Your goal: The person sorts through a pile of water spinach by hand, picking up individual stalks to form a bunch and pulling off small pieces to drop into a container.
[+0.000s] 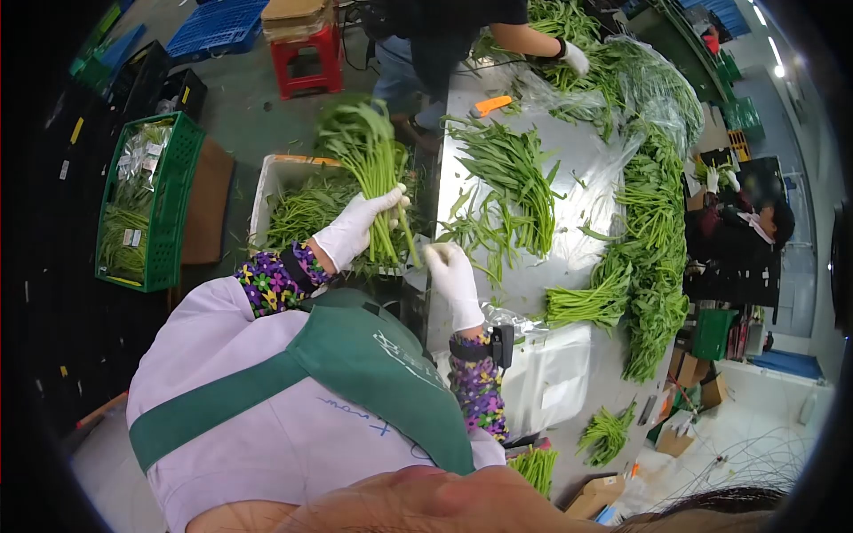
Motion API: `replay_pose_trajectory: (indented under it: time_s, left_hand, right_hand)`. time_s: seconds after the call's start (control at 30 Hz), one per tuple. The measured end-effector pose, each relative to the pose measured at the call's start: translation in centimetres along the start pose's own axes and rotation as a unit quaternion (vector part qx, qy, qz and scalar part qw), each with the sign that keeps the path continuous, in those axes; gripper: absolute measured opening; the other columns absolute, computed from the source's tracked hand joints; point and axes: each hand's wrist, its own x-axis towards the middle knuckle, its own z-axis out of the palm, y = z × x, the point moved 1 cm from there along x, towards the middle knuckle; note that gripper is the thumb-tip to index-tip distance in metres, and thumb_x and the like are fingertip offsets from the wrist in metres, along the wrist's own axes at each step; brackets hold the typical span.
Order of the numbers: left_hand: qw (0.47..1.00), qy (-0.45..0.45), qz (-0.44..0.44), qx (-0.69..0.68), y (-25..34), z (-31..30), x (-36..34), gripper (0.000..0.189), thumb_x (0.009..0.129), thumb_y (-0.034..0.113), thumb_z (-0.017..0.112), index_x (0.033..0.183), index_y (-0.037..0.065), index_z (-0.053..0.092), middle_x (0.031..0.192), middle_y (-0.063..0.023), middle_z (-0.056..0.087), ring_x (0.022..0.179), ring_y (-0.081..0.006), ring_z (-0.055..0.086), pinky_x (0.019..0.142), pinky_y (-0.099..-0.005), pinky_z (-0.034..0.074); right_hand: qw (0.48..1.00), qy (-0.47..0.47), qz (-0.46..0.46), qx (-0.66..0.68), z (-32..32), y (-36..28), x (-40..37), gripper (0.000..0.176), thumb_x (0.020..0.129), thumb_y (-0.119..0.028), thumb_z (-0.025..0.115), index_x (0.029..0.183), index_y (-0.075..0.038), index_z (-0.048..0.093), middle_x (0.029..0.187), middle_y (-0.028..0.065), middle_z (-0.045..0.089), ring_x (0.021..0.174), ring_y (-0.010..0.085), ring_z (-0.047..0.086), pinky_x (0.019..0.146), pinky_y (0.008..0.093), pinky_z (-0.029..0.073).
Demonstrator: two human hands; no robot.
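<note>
My left hand (360, 226), in a white glove, is closed around a bunch of long-stemmed leafy greens (369, 147), held upright with the leaves fanning away from me. The stem ends hang below the fist. My right hand (453, 275), also gloved, pinches those stem ends at the edge of the steel table (577, 191). Both hands are above the gap between the table and a white crate (265, 191) full of the same greens.
Loose greens (511, 182) and a long heap (653, 240) lie on the table, with an orange-handled knife (491, 105). A green crate (169, 204) holds bagged greens. A co-worker's gloved hand (576, 58) works at the far end; another person (742, 226) sits right. A red stool (306, 58) stands behind.
</note>
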Motion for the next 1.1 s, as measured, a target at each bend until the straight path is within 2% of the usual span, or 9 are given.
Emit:
replay_pose_trajectory:
  time_s: [0.1,0.3,0.4,0.5,0.7,0.83,0.9,1.0,1.1]
  left_hand:
    - [0.99,-0.083,-0.1,0.061,-0.4,1.2,-1.5,0.026,0.088,0.021,0.059,0.109,0.006,0.056,0.086,-0.0014,0.06,0.076,-0.009,0.058,0.058,-0.0197,0.047]
    - [0.969,-0.184,-0.167,0.002,-2.2,2.0,-2.6,0.022,0.086,0.017,0.061,0.106,0.008,0.054,0.081,0.0003,0.059,0.065,-0.0087,0.058,0.054,-0.0205,0.05]
    - [0.968,-0.152,-0.196,0.026,-2.1,1.7,-2.4,0.02,0.086,0.016,0.061,0.103,0.008,0.055,0.079,0.0008,0.059,0.063,-0.008,0.058,0.052,-0.021,0.05]
    - [0.973,-0.116,-0.192,0.062,-2.3,1.6,-2.0,0.016,0.086,0.016,0.061,0.1,0.008,0.056,0.077,0.0011,0.06,0.061,-0.0075,0.057,0.052,-0.021,0.05]
    - [0.967,-0.131,-0.181,0.122,-1.5,2.1,-1.5,0.021,0.086,0.017,0.061,0.103,0.005,0.057,0.078,0.0,0.06,0.062,-0.0069,0.057,0.054,-0.021,0.05]
    - [0.998,-0.033,-0.034,0.03,-1.6,2.0,-0.4,0.028,0.087,0.016,0.06,0.112,0.004,0.056,0.086,-0.0021,0.06,0.07,-0.0096,0.058,0.061,-0.0207,0.05]
    - [1.0,-0.025,0.009,0.011,-1.8,2.3,0.3,0.031,0.086,0.015,0.061,0.114,0.006,0.055,0.087,-0.0019,0.059,0.075,-0.0111,0.059,0.067,-0.0226,0.05]
    - [0.999,-0.048,-0.016,0.012,-2.1,4.1,-0.4,0.033,0.085,0.016,0.062,0.115,0.005,0.054,0.084,-0.0017,0.059,0.076,-0.011,0.058,0.068,-0.0233,0.05]
    - [0.992,-0.103,-0.076,-0.007,-2.0,4.2,-0.1,0.034,0.084,0.017,0.064,0.112,0.002,0.053,0.08,-0.0016,0.058,0.069,-0.0104,0.058,0.067,-0.0245,0.051]
  right_hand:
    - [0.982,0.018,-0.13,-0.135,0.0,-1.1,1.5,0.03,0.088,-0.026,0.054,0.093,0.002,0.064,0.081,0.0063,0.065,0.075,0.0133,0.058,0.069,0.0273,0.046]
    - [0.961,-0.111,0.119,0.223,-0.2,-4.2,2.3,0.026,0.084,-0.023,0.058,0.088,0.002,0.066,0.073,0.0085,0.065,0.066,0.0156,0.061,0.065,0.0285,0.047]
    - [0.999,-0.041,-0.026,0.019,-0.3,-3.1,2.4,0.022,0.08,-0.023,0.061,0.078,-0.001,0.066,0.069,0.0095,0.064,0.059,0.0193,0.06,0.06,0.0324,0.047]
    - [0.909,0.104,-0.279,-0.29,-0.2,-4.1,1.8,0.015,0.075,-0.024,0.063,0.07,-0.01,0.065,0.065,0.012,0.06,0.059,0.0301,0.057,0.055,0.04,0.043]
    - [0.902,0.207,-0.088,-0.369,-0.7,-0.3,2.9,0.026,0.079,-0.032,0.061,0.089,-0.008,0.064,0.076,0.0138,0.063,0.07,0.0301,0.06,0.061,0.043,0.045]
    - [0.983,-0.142,0.004,-0.113,-0.1,0.5,0.6,0.052,0.085,-0.047,0.052,0.112,-0.003,0.058,0.103,0.0167,0.063,0.098,0.0306,0.059,0.082,0.0359,0.046]
    - [0.985,-0.151,-0.012,0.086,1.1,-1.2,-1.1,0.038,0.087,-0.037,0.052,0.105,-0.004,0.06,0.093,0.0173,0.064,0.089,0.0308,0.061,0.075,0.0351,0.047]
    - [0.996,-0.001,-0.045,-0.075,1.2,-2.2,-1.2,0.024,0.086,-0.029,0.053,0.089,-0.006,0.061,0.074,0.0199,0.06,0.074,0.0349,0.06,0.065,0.0397,0.047]
    - [0.99,-0.118,-0.036,-0.069,-0.6,-0.7,-0.5,0.025,0.085,-0.03,0.054,0.088,-0.006,0.062,0.078,0.0186,0.062,0.078,0.0347,0.06,0.068,0.0402,0.047]
